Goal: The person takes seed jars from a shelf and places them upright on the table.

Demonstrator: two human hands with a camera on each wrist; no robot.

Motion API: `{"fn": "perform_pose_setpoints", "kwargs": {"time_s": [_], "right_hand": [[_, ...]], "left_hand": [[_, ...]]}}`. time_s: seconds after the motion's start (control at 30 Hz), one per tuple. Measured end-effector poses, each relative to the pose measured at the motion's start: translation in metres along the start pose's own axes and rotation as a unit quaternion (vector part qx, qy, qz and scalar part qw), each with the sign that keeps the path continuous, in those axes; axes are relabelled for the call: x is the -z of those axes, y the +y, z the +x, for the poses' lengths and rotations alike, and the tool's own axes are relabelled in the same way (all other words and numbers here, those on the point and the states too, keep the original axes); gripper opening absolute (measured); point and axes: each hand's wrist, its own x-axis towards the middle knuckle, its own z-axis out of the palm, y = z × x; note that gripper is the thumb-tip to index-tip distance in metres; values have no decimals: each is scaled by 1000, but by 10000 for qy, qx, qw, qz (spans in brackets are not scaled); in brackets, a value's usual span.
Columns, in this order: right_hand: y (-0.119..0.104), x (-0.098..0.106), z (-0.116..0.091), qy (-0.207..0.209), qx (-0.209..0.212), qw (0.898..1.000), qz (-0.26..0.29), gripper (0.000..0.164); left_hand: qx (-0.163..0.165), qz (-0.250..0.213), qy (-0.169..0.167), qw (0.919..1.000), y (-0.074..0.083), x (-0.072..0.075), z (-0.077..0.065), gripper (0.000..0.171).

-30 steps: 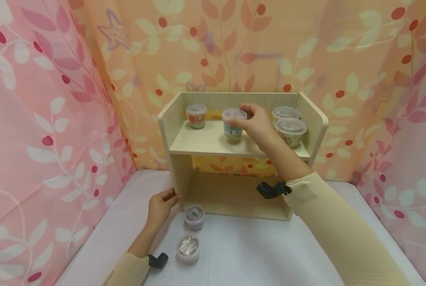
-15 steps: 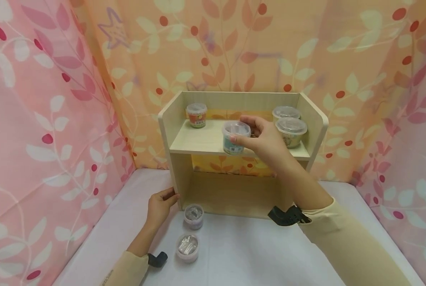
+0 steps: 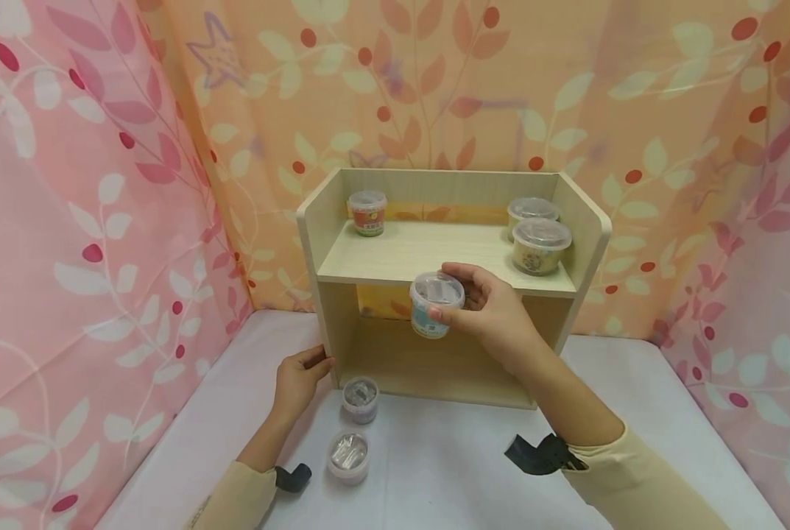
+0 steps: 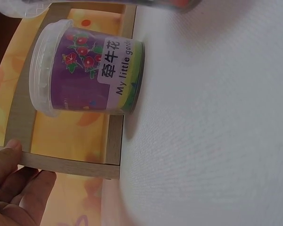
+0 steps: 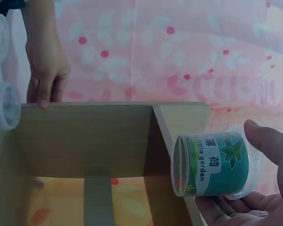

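My right hand point(image 3: 494, 313) holds a small clear-lidded plastic tub point(image 3: 428, 318) with a teal label between thumb and fingers, in front of the shelf's upper board. In the right wrist view the tub point(image 5: 212, 165) shows a green leaf picture and "little garden" print. My left hand point(image 3: 298, 386) pinches the front edge of the left side panel of the wooden shelf point(image 3: 322, 324), low down. Close to that hand, a purple-labelled tub point(image 4: 89, 70) stands on the white cloth, and a second lidded tub point(image 3: 349, 458) stands nearer the camera.
On the upper board stand a red-labelled tub point(image 3: 368, 215) at left and two wider lidded tubs at right, one yellowish tub point(image 3: 539, 254) in front of the other point(image 3: 530, 210). Floral curtains point(image 3: 434, 88) enclose the back and sides.
My right hand has brought the teal-labelled tub off the upper board, forward and down. My left hand stays on the side panel.
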Motion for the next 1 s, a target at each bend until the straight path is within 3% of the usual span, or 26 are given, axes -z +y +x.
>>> {"fn": "perform_pose_setpoints", "kwargs": {"time_s": [0.2,0.37,1.0], "right_hand": [[21,-7,-11,-41,128,9998,-160,76],[41,-14,-20,-44,151,9999,8,77],[119,-40,-32,260,-426,9986,-162,78]], "left_hand": [[23,-94,-11,10000,0,0,1,33],[-7,-112,10,9999,1,0,0,32],[22,63,87,9999,2,-1,1,31]]}}
